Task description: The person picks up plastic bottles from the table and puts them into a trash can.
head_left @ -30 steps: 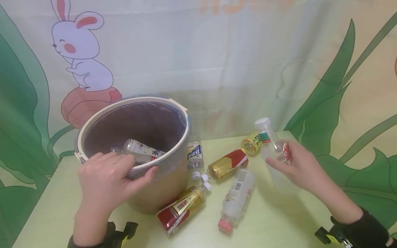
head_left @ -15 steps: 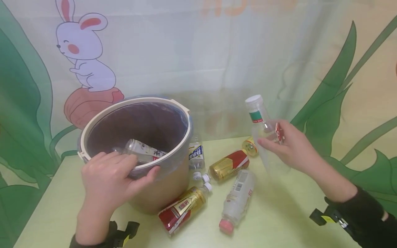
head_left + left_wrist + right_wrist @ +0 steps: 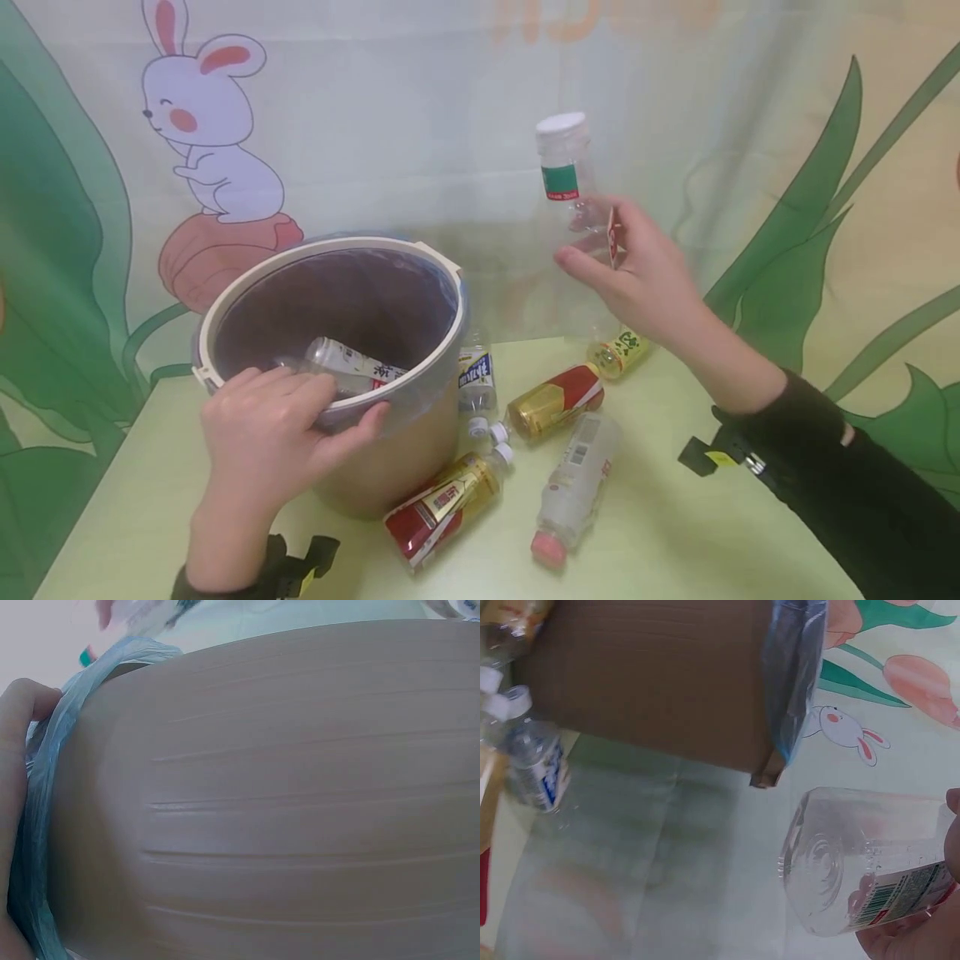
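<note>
My left hand grips the near rim of a brown trash bin lined with a thin bluish plastic bag. Inside the bin lies a clear bottle with a white label. My right hand holds a clear plastic bottle up in the air, right of the bin and above the table. This bottle has a white cap and a green neck band, and its cap points up. In the right wrist view its transparent base and a barcode label show, with fingers wrapped round the body.
On the table lie two red-and-gold bottles, a frosted bottle with a pink cap, a blue-labelled bottle beside the bin, and a yellow-labelled bottle. A printed curtain hangs behind.
My right hand has lifted the clear bottle up and leftward from low over the table's right side. My left hand has kept its hold on the bin rim.
</note>
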A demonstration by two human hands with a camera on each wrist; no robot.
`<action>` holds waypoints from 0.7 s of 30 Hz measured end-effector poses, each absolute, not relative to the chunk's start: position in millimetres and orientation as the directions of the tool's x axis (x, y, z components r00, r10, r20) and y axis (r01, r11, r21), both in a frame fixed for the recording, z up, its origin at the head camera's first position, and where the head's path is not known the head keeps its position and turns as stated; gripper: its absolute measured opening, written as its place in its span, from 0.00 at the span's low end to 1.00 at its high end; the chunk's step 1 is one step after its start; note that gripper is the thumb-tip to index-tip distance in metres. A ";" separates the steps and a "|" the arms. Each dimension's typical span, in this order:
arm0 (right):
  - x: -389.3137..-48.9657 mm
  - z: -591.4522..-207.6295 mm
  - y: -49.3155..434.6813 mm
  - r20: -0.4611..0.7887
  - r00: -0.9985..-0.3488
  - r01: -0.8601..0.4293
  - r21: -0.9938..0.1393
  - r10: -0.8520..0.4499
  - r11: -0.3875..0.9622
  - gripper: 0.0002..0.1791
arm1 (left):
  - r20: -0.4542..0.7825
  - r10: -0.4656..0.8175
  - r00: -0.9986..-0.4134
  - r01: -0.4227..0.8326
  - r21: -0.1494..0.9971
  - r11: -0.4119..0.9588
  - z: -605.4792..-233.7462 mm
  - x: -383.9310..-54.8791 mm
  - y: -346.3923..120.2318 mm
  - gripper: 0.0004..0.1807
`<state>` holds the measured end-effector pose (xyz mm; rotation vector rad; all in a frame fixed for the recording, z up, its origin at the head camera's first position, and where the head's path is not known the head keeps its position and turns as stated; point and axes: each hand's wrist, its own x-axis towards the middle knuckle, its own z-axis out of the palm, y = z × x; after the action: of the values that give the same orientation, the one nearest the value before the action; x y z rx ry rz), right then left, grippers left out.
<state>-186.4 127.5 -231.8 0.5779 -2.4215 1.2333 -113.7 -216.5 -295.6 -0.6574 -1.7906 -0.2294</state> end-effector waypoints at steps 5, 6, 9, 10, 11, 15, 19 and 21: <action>-203.7 -217.8 93.4 0.534 -0.833 -0.539 -0.725 -0.145 0.429 0.34 | 0.931 0.312 -0.186 0.538 -0.169 0.826 -296.3 -114.8 -216.2 0.33; -206.8 -216.0 86.7 0.547 -0.826 -0.550 -0.730 -0.135 0.406 0.34 | 0.932 0.312 -0.186 0.538 -0.169 0.826 -296.5 -115.0 -216.0 0.33; -199.8 -204.1 62.9 0.594 -0.795 -0.598 -0.737 -0.120 0.315 0.32 | 0.933 0.307 -0.186 0.541 -0.163 0.825 -297.1 -115.6 -214.7 0.33; -196.7 -200.1 55.0 0.609 -0.785 -0.614 -0.737 -0.119 0.281 0.31 | 0.934 0.306 -0.186 0.543 -0.162 0.824 -297.0 -115.9 -214.2 0.32; -193.6 -196.4 47.4 0.623 -0.773 -0.631 -0.736 -0.122 0.245 0.31 | 0.934 0.305 -0.185 0.545 -0.161 0.823 -296.9 -116.1 -213.7 0.32; -195.6 -191.4 20.6 0.656 -0.740 -0.673 -0.720 -0.150 0.170 0.30 | 0.934 0.308 -0.181 0.550 -0.164 0.819 -295.7 -116.7 -211.9 0.32; -215.4 -200.0 -3.1 0.670 -0.715 -0.698 -0.698 -0.197 0.161 0.32 | 0.931 0.318 -0.180 0.553 -0.172 0.816 -294.2 -116.8 -211.7 0.32; -223.1 -205.3 -14.1 0.660 -0.717 -0.696 -0.698 -0.225 0.170 0.33 | 0.930 0.321 -0.179 0.553 -0.174 0.815 -293.7 -116.9 -211.9 0.32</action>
<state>-223.1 -14.1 -205.3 0.8707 -2.0471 1.5668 -116.9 -211.9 -293.7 -0.6731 -1.7843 -0.2381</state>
